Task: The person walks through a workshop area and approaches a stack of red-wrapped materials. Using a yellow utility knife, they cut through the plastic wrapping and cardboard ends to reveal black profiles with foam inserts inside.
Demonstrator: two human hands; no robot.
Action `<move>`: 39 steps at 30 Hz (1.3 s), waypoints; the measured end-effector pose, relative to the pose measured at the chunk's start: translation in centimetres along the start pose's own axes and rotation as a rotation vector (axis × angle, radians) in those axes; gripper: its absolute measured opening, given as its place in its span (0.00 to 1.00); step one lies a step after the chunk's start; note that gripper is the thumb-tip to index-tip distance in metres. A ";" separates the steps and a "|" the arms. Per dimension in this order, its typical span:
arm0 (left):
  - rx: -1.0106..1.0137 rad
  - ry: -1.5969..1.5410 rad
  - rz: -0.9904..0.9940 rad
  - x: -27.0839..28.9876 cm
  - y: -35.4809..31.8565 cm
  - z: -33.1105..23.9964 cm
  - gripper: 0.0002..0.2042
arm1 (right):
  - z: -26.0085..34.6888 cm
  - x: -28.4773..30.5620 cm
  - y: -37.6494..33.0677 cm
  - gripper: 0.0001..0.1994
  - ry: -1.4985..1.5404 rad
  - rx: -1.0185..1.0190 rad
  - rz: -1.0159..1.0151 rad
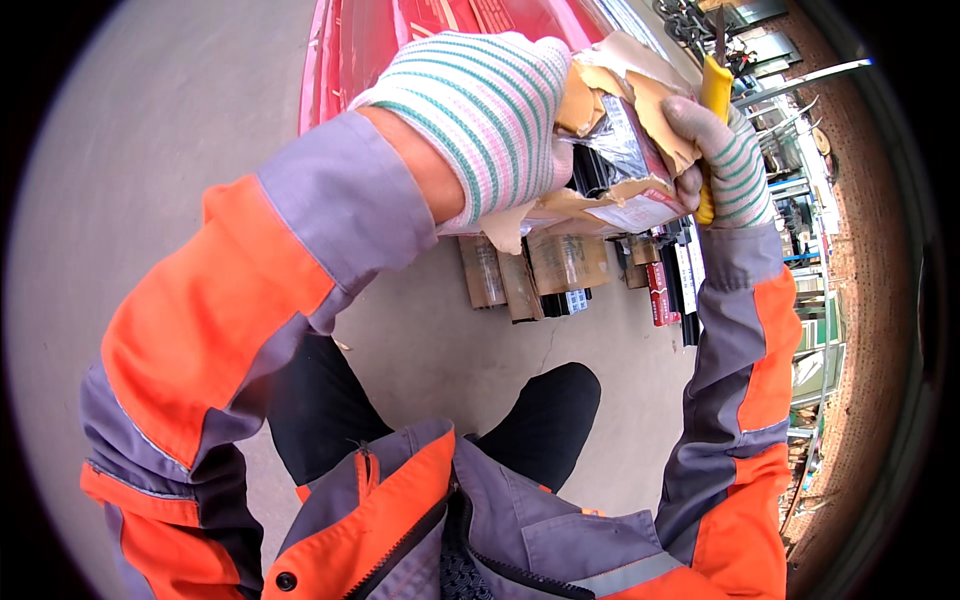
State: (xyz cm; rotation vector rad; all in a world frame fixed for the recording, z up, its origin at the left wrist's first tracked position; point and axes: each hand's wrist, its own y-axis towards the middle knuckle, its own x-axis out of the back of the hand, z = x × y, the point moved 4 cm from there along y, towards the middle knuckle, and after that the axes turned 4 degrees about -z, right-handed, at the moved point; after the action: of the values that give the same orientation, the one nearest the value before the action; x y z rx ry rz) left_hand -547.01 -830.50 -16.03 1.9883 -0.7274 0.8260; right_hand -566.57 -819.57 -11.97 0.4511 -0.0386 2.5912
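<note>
head view: two gloved hands at a torn carton, above a grey floor (420, 320).
torn carton: the carton (640, 200) is at upper centre, between the hands, its near end ripped into ragged brown flaps.
carton's contents: dark long pieces (590, 172) and crinkled clear film (622, 140) show through the opening.
left hand: the left hand (475, 115), in a white glove striped green and pink, is curled against the left side of the torn end; its fingertips are hidden, so i cannot tell what it grips.
right hand: the right hand (728, 165), in a grey-palmed striped glove, is closed around a yellow cutter knife (714, 95), with blade pointing up; its thumb is by a torn flap (662, 120), fingertips at the carton's corner.
hands' spacing: apart, one on each side of the opening.
behind: glossy red packaging (400, 30) stretches away.
below the carton: ends of brown cartons (570, 262) and a slim red box (660, 293).
far right: cluttered metal racks (800, 190).
clothing: orange and grey jacket (590, 530), dark trousers (545, 420).
</note>
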 end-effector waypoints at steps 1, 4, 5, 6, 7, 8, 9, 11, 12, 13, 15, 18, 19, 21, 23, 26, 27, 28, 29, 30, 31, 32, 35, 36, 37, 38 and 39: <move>-0.012 -0.002 0.000 -0.3 0.0 0.1 0.19 | -0.2 0.0 0.0 0.12 0.007 -0.009 0.005; -0.080 -0.018 -0.004 -1.1 0.4 0.8 0.16 | -0.3 0.1 0.0 0.12 0.028 -0.034 0.019; -0.087 -0.016 0.019 -1.4 0.6 1.0 0.16 | -0.4 0.0 0.1 0.12 0.034 -0.045 0.020; -0.122 -0.052 -0.014 -1.5 0.8 1.3 0.15 | -0.2 -0.1 0.2 0.11 0.013 -0.056 0.045; -0.158 -0.089 -0.047 -1.6 1.0 1.9 0.14 | 0.2 -0.3 0.2 0.11 0.016 -0.048 0.038; -0.194 -0.125 -0.079 -1.7 1.2 2.3 0.14 | 0.5 -0.6 0.0 0.11 0.021 -0.042 0.030; -0.230 -0.160 -0.111 -1.9 1.3 2.5 0.15 | 0.7 -0.8 -0.2 0.11 0.025 -0.035 0.021; -0.068 -0.217 0.211 -0.1 2.4 1.4 0.13 | 0.3 0.4 -0.4 0.11 -0.003 -0.066 -0.014; -0.040 -0.310 0.268 1.1 2.5 1.2 0.11 | 0.3 0.5 -0.5 0.11 -0.008 -0.071 -0.040; 0.031 -0.337 0.355 1.6 2.0 2.1 0.10 | -2.1 -0.6 0.4 0.11 0.059 -0.078 -0.027; 0.047 -0.444 0.378 2.1 2.3 1.8 0.09 | -1.6 1.1 0.7 0.18 -0.036 -0.045 -0.021; 0.086 -0.491 0.351 2.0 2.6 1.8 0.08 | -1.4 2.0 0.7 0.21 -0.066 -0.038 -0.007; 0.129 -0.540 0.363 2.0 2.6 1.8 0.07 | -1.3 2.0 0.6 0.21 -0.065 -0.045 0.003; 0.047 -0.567 0.232 1.1 2.7 2.3 0.08 | -0.8 1.8 0.3 0.21 -0.063 -0.061 0.027; -0.198 -0.505 -0.044 -0.5 2.3 3.3 0.12 | -0.6 1.1 0.4 0.21 -0.045 -0.081 0.061; -0.098 -0.461 0.082 -1.7 1.3 3.9 0.10 | -1.0 0.0 0.3 0.15 0.009 -0.121 0.053; -0.091 -0.457 0.113 -1.5 1.1 3.6 0.10 | -0.8 0.1 0.2 0.15 0.015 -0.112 0.063; -0.078 -0.433 0.045 -1.4 0.4 3.3 0.09 | -0.8 0.2 0.3 0.15 0.022 -0.102 0.074; -0.019 -0.400 -0.019 -0.6 -0.6 2.7 0.09 | -0.8 0.1 0.5 0.15 0.036 -0.093 0.088; -0.078 -0.399 -0.181 -0.2 -1.6 2.1 0.10 | -0.6 0.0 0.5 0.15 0.033 -0.084 0.025; -0.138 -0.394 -0.342 0.3 -2.8 1.6 0.10 | -0.2 -0.3 0.5 0.15 0.038 -0.069 0.046; -0.185 -0.217 -0.357 1.5 -3.8 0.6 0.12 | 0.1 -0.6 0.4 0.15 0.045 -0.058 0.068; -0.235 -0.088 -0.278 -1.1 -6.0 -2.7 0.19 | -1.0 0.2 -0.3 0.15 0.050 -0.098 0.036; -0.225 -0.020 -0.401 -1.7 -6.4 -3.1 0.20 | -0.8 0.0 -0.3 0.15 0.072 -0.104 0.030; -0.209 0.013 -0.401 -2.4 -6.7 -3.2 0.20 | -0.4 -0.1 -0.3 0.15 0.065 -0.091 0.015; -0.192 0.045 -0.401 -2.5 -6.9 -3.2 0.20 | -0.3 -0.2 -0.2 0.14 0.056 -0.080 0.002; -0.174 0.075 -0.401 -2.6 -7.0 -3.3 0.19 | -0.1 -0.3 -0.2 0.14 0.046 -0.069 -0.012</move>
State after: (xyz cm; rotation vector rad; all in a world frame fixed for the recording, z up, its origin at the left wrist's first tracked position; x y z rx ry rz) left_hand -544.35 -823.88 -19.92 1.8499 -0.3263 0.5721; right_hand -566.22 -819.54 -12.17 0.3647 -0.1090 2.5781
